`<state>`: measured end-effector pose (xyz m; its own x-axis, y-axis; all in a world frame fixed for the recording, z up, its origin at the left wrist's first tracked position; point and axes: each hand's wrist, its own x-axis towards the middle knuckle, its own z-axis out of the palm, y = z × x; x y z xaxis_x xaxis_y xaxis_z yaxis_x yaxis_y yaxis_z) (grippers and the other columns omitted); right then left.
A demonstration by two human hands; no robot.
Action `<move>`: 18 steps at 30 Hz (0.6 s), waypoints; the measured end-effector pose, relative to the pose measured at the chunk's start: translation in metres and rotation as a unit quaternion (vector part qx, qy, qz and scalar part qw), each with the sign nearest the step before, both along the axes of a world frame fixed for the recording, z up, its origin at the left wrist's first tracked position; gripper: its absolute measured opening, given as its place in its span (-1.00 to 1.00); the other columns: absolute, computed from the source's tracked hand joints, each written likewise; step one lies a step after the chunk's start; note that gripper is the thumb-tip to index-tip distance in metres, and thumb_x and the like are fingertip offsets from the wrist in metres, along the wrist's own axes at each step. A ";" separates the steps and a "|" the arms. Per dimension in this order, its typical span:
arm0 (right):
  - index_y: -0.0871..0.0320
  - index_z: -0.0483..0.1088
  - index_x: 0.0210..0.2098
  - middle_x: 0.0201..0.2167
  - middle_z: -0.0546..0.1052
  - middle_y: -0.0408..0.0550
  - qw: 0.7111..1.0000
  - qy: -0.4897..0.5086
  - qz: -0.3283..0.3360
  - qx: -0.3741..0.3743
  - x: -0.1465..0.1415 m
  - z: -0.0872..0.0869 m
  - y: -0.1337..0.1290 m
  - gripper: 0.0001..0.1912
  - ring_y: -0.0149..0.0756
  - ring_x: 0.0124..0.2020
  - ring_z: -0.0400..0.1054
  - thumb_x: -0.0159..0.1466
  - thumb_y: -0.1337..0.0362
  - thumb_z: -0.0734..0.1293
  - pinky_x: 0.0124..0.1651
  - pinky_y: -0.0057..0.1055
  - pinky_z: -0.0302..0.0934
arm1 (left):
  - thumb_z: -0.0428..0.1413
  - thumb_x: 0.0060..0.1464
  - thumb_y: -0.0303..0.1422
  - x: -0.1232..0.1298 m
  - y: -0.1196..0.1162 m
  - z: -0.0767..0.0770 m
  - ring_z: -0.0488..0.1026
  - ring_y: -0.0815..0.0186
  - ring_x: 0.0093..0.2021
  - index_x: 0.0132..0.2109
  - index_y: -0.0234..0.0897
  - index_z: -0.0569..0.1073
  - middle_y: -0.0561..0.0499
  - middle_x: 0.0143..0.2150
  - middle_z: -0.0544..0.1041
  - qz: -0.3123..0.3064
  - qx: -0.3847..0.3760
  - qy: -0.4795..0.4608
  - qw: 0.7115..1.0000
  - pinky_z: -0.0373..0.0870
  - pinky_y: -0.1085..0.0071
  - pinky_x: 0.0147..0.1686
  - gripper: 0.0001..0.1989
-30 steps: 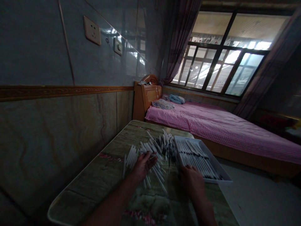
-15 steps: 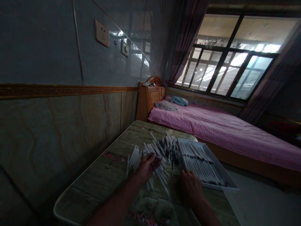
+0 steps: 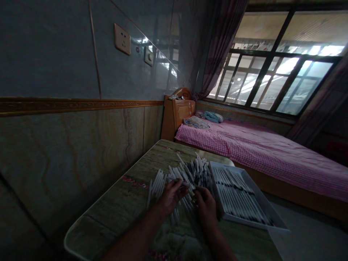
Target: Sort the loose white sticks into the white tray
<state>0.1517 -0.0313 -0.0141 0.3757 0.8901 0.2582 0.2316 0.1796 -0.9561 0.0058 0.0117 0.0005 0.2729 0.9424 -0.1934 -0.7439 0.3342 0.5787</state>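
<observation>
My left hand [image 3: 172, 195] is closed around a slim pen [image 3: 181, 182] over the middle of the table. My right hand [image 3: 206, 204] is close by on its right, thumb and fingers pinched together; whatever lies between them is too dark and small to make out. Under and beyond both hands spreads a loose heap of white pen barrels [image 3: 157, 185], with dark-ended pieces [image 3: 199, 170] piled at its right. A pale shallow tray [image 3: 268, 214] holds rows of white pens with black parts, lying side by side, just right of my right hand.
The table [image 3: 108, 221] has a green wood-look top with a pale rim and stands along a tiled wall [image 3: 67, 152]. Beyond it is a bed [image 3: 244, 145] with a pink checked sheet and a wooden headboard [image 3: 178, 112]. The tray reaches past the table's right edge.
My right hand has moved left, from the tray's near corner to beside my left hand. My left hand keeps its hold on the pen. The view has shifted slightly.
</observation>
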 end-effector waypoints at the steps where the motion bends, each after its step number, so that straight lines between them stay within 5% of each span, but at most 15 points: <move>1: 0.16 0.48 -0.25 -0.33 0.58 -0.02 1.000 0.020 0.002 0.003 -0.001 -0.002 0.000 -0.69 -0.22 -0.34 0.44 0.10 0.08 0.34 -0.32 -0.39 0.30 | 0.26 0.00 -0.48 0.000 0.000 0.000 0.62 0.26 -0.35 -0.33 -0.34 0.44 -0.03 -0.40 0.63 0.002 -0.001 0.001 1.000 0.56 0.43 -0.35 -0.88; 18: 0.15 0.52 -0.19 -0.25 0.60 0.01 0.997 0.068 0.032 0.019 -0.006 -0.004 0.002 -0.62 -0.19 -0.26 0.46 0.08 0.06 0.38 -0.27 -0.36 0.35 | 0.25 0.02 -0.48 0.006 -0.004 -0.004 0.62 0.24 -0.32 -0.29 -0.33 0.42 -0.06 -0.35 0.64 -0.002 0.011 0.039 0.999 0.56 0.37 -0.25 -0.86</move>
